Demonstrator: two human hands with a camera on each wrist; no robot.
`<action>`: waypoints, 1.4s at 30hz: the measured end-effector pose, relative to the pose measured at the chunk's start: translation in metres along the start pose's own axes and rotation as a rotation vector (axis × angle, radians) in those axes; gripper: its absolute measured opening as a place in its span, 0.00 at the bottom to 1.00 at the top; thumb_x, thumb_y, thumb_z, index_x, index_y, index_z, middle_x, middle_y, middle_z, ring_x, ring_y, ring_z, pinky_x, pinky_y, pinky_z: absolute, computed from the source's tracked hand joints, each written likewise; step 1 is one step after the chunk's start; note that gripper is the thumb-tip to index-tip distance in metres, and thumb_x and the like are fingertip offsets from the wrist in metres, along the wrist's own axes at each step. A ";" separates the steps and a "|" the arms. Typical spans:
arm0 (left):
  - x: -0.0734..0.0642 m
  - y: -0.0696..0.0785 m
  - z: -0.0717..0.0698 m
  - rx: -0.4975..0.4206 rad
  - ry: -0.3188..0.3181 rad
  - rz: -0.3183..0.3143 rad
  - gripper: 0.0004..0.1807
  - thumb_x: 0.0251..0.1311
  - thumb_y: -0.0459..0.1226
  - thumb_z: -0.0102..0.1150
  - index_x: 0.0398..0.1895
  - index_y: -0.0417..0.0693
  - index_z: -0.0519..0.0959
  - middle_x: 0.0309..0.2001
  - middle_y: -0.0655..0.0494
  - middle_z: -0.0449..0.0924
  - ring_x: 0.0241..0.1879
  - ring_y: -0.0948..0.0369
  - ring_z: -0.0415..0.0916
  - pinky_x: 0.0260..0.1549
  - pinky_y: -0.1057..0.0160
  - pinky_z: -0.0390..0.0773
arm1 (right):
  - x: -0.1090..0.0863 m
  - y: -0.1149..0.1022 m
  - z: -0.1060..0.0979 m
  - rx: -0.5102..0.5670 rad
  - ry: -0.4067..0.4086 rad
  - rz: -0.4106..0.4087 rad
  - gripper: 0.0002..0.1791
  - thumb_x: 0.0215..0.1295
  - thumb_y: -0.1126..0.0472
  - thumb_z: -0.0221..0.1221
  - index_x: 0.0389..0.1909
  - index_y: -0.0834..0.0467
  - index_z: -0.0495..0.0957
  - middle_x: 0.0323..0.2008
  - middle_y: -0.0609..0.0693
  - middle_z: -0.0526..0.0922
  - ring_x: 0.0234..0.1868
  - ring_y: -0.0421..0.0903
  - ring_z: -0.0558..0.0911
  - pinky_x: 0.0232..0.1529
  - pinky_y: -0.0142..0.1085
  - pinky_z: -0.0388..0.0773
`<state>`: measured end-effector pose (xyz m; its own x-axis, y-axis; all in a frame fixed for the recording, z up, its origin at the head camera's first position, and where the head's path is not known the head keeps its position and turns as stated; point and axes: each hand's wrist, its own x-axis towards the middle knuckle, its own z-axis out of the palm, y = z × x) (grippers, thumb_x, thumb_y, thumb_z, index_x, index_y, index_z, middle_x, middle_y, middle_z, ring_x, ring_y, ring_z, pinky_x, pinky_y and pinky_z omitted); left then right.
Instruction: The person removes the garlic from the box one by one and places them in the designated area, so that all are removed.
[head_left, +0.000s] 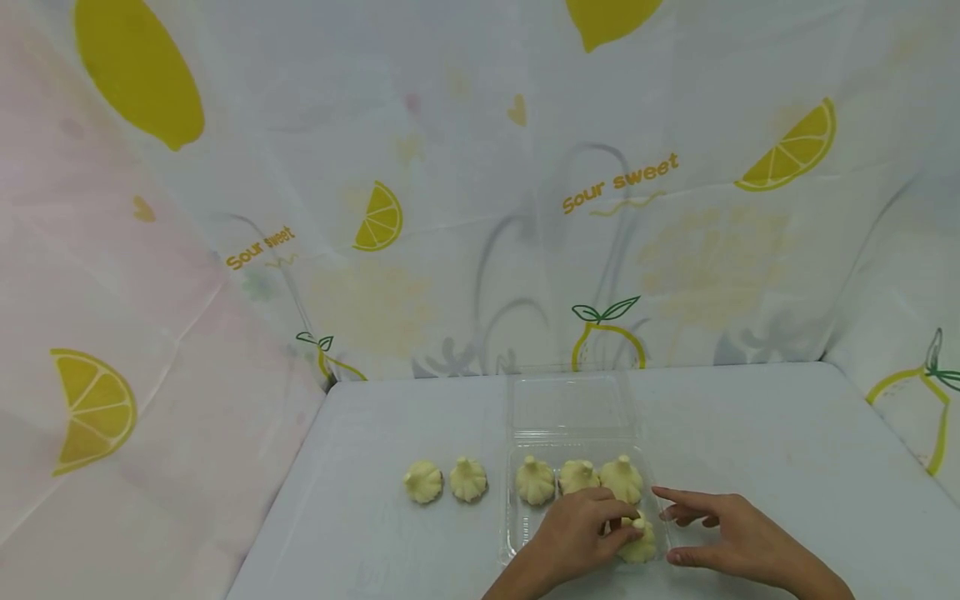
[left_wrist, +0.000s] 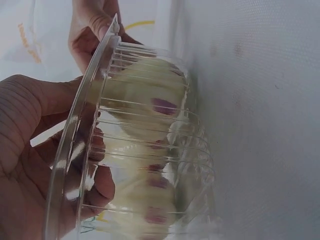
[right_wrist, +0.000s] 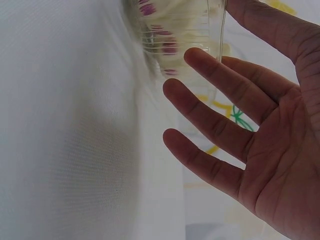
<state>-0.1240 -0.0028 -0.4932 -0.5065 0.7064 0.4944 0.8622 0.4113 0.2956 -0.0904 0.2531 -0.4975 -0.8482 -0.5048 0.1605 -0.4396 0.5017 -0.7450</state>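
Observation:
In the head view, my left hand reaches into a clear plastic clamshell box and pinches the stem of a pale yellow, ribbed garlic bulb at the front right corner. Behind it, a row of three similar bulbs sits along the box's back side. The left wrist view shows bulbs with purple patches through the ribbed wall. Just right of the box is my right hand, fingers extended and holding nothing. Its fingertips are close to the wall in the right wrist view; contact is unclear.
Two more garlic bulbs lie on the white table left of the box. The box's transparent lid lies folded back behind it. A lemon-print cloth hangs at the back and sides.

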 end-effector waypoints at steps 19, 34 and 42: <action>-0.015 -0.017 -0.044 -0.200 0.081 -0.098 0.06 0.60 0.39 0.69 0.38 0.49 0.86 0.26 0.65 0.76 0.25 0.75 0.68 0.27 0.83 0.67 | 0.001 -0.001 -0.001 -0.015 0.008 0.004 0.36 0.56 0.51 0.72 0.67 0.55 0.73 0.44 0.45 0.86 0.42 0.37 0.83 0.33 0.36 0.79; -0.044 -0.052 -0.101 -0.193 0.206 -0.212 0.06 0.60 0.35 0.68 0.40 0.48 0.85 0.27 0.67 0.75 0.25 0.71 0.68 0.21 0.70 0.74 | 0.002 -0.002 -0.002 -0.012 -0.026 0.045 0.37 0.58 0.50 0.71 0.66 0.57 0.72 0.45 0.44 0.86 0.42 0.36 0.82 0.35 0.36 0.79; -0.060 -0.067 -0.125 -0.127 0.276 -0.271 0.06 0.58 0.34 0.70 0.39 0.49 0.85 0.26 0.70 0.73 0.24 0.71 0.68 0.21 0.70 0.73 | 0.000 0.000 0.000 -0.008 -0.007 0.026 0.37 0.57 0.51 0.71 0.66 0.56 0.72 0.45 0.44 0.86 0.42 0.36 0.82 0.34 0.35 0.78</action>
<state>-0.1523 -0.1448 -0.4404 -0.7129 0.3938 0.5802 0.6983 0.4746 0.5359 -0.0905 0.2533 -0.4973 -0.8571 -0.4967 0.1363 -0.4198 0.5204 -0.7436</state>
